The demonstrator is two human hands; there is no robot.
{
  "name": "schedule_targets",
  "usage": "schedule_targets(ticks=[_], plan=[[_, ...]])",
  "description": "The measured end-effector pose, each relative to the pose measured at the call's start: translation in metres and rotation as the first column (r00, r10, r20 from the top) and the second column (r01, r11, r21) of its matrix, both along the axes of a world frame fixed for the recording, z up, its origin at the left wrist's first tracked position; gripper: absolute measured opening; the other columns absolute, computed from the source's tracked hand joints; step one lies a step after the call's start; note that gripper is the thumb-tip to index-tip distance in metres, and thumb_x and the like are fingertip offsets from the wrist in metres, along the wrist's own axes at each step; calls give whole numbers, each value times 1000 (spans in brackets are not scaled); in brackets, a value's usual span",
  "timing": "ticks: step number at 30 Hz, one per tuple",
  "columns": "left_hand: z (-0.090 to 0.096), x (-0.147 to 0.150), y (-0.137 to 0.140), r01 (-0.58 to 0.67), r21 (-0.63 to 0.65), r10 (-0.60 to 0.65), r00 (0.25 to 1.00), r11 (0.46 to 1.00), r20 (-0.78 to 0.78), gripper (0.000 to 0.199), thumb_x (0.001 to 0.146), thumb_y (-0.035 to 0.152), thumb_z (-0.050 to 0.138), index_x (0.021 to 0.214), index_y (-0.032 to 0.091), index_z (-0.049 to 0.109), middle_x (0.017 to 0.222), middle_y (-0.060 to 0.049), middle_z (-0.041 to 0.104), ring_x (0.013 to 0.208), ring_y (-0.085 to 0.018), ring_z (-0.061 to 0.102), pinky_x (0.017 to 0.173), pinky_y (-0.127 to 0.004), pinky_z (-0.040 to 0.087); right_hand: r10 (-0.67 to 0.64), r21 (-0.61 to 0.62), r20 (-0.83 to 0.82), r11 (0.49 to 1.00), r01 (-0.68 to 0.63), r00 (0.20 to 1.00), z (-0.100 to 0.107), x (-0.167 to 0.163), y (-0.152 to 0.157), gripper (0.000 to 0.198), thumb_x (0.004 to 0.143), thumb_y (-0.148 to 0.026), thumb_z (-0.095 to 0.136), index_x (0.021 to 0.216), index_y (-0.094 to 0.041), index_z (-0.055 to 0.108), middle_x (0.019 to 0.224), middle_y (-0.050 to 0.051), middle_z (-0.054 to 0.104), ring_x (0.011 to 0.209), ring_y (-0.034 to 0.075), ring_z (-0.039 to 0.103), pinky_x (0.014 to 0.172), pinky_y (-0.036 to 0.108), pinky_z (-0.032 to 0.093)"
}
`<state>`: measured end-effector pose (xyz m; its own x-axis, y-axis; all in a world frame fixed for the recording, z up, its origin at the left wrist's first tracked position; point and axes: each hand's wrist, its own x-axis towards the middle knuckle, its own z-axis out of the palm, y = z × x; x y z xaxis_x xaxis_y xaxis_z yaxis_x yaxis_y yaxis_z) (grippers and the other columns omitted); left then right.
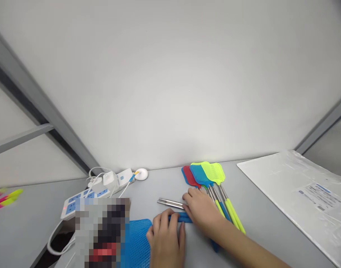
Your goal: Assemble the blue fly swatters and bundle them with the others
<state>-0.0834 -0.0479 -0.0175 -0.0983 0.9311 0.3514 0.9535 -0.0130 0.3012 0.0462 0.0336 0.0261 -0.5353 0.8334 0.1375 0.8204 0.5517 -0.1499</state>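
Observation:
My left hand (167, 238) is closed, its fingertips curled over the left end of blue fly swatter handles (181, 217). My right hand (201, 208) bends over the other end of these handles, its fingers hiding how they grip. Silver metal rods (170, 203) lie just beyond the handles and run under the right fingers. A blue mesh swatter head (139, 238) rests flat on the table left of my left hand. Below my right forearm a blue handle end (215, 245) sticks out. Past the right hand lie fly swatters with yellow-green (213, 172), blue (200, 175) and red (190, 175) heads.
A white power strip (75, 203) with plugs and cables stands at the left, near a round white piece (141, 174). A pixelated patch covers the area in front of it. On the right lies a plastic-wrapped white sheet (299, 201). A pale wall (187, 93) rises behind the table.

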Motion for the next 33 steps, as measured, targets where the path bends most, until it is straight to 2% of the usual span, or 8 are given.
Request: schedule_targets(ticks=[7,11,14,19,26,28,31,33], plan=[[-11,-6,-25,-54,-29,55,998,998,40,32,91,21,49,118,29,64,127,-4,63,115,-30,49,90,-50,34,62,-25,-2,998,-62,998,-18,-25,25,9,86,-12,58,85,-15,66,90,12,67,83,25,63,72,33,40],[-8,-7,-26,-34,-80,38,998,996,42,36,92,23,47,124,30,60,128,-4,63,114,-31,50,89,-51,35,8,-8,-94,1000,-9,996,-3,-18,28,10,89,-15,53,82,-17,61,86,10,67,83,24,63,72,32,41],[-6,-7,-25,-30,-60,33,998,998,44,31,92,25,50,119,31,62,129,-3,62,115,-30,49,89,-51,33,-105,-4,-235,994,107,966,14,6,15,16,97,-28,42,98,-19,55,88,7,67,77,20,64,65,29,45],[-7,-6,-23,-27,-2,27,993,1000,116,27,89,22,57,113,31,64,118,-4,63,107,-27,51,86,-45,33,-244,-12,-739,937,350,628,3,60,-39,23,94,-43,48,105,-23,51,83,3,67,69,18,65,59,27,49],[8,1,-27,55,127,-102,909,990,404,18,89,13,53,90,26,65,99,-3,65,97,-25,53,89,-44,31,-310,-75,-864,859,507,398,-61,81,-105,27,91,-47,53,100,-21,56,72,3,66,62,18,63,57,27,51],[13,7,-34,30,185,-119,864,982,490,18,95,18,47,100,27,61,97,-4,64,94,-22,54,89,-42,34,-260,-40,-878,876,481,401,-67,79,-115,23,92,-43,53,101,-21,55,75,4,68,66,19,66,59,27,52],[24,19,-47,-76,265,-113,769,961,629,24,102,31,33,121,24,47,102,-7,59,92,-20,54,82,-35,41,-167,27,-850,934,357,500,-67,76,-122,17,94,-35,50,103,-22,53,78,4,69,67,18,67,58,26,51],[31,29,-56,-142,275,-159,537,951,828,29,102,39,34,126,25,41,91,-3,55,79,-16,52,71,-28,42,-122,40,-812,964,262,570,-63,73,-123,14,95,-33,49,102,-22,54,76,2,69,62,17,64,55,25,48]])
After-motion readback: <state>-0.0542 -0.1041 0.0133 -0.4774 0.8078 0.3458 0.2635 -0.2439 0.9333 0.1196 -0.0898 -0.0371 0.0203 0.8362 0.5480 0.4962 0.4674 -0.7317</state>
